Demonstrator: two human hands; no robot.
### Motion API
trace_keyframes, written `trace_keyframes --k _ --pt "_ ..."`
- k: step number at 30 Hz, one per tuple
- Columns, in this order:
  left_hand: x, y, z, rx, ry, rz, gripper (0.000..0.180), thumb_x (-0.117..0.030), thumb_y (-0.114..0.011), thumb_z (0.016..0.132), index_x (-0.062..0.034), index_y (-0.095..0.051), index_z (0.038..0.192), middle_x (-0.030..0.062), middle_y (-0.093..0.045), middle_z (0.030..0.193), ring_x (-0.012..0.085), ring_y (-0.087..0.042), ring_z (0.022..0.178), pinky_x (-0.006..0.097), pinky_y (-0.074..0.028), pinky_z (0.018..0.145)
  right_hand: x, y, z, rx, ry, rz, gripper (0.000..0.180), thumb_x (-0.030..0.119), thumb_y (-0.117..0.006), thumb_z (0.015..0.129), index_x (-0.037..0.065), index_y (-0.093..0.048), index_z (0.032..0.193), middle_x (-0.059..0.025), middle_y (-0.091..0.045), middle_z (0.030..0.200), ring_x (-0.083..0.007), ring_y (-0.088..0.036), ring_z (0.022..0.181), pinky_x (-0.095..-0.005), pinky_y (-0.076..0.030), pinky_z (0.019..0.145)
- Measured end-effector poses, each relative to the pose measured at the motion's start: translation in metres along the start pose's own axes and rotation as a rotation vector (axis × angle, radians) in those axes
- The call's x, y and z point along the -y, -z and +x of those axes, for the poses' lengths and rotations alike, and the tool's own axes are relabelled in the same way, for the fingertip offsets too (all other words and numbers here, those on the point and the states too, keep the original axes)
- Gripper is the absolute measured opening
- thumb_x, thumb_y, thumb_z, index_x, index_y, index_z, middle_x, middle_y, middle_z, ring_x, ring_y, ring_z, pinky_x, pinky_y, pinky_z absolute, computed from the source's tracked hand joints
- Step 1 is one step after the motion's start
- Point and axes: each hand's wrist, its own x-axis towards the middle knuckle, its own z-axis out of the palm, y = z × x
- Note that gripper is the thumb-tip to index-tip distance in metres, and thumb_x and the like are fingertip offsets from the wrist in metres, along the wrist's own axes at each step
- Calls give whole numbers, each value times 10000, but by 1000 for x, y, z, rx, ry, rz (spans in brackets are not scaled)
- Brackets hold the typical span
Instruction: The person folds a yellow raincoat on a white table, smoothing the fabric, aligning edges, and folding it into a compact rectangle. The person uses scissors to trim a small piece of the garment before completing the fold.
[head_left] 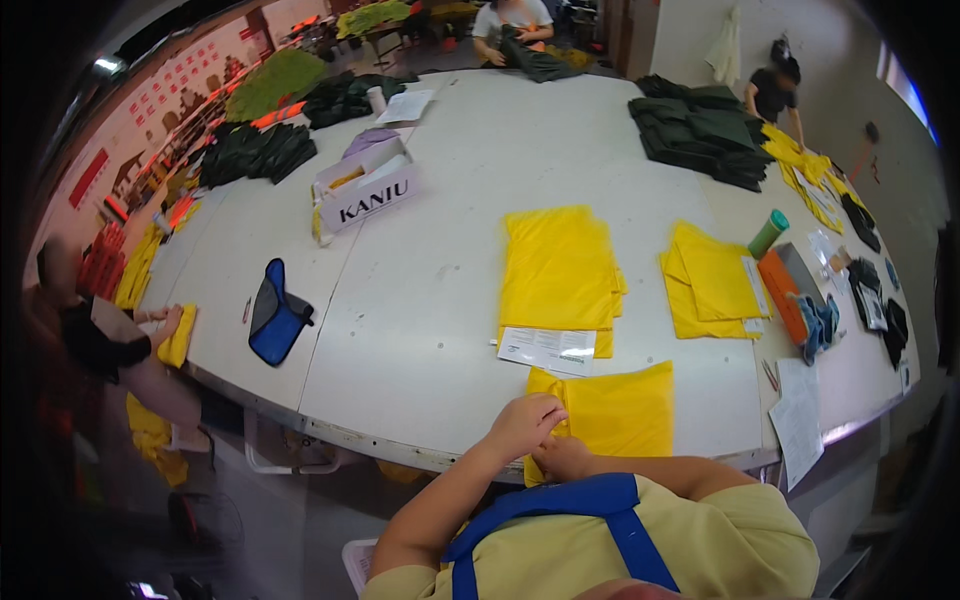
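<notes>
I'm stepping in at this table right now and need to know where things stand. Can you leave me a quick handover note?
Left hand: fingers pinching the near left edge of the yellow fabric piece at the table edge.
Right hand: gripping the same edge, just below.
Done, apparently: stack of folded yellow pieces ahead, with a paper sheet at its near end; second yellow stack to its right.
Left: the piece in hand.

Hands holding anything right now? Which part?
Both hands, left hand and right hand, pinch the yellow fabric piece at its near-left edge, close to the table edge.
</notes>
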Motion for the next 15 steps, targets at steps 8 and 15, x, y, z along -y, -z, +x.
trace_keyframes --k 8,15 --pt "36 -73 -38 -115 511 -92 353 -272 -605 851 10 -477 1020 235 -592 962 398 -577 887 436 -472 770 -57 -4 0 92 155 305 284 316 -626 828 64 -630 960 -186 -602 946 -320 -596 878 -392 -486 789" --pt "45 -68 -49 57 547 86 349 -202 -611 808 10 -449 1032 239 -625 855 415 -610 841 473 -482 730 -46 21 -1 126 -105 576 389 202 -739 738 44 -527 1023 -158 -626 925 -325 -612 870 -394 -488 766"
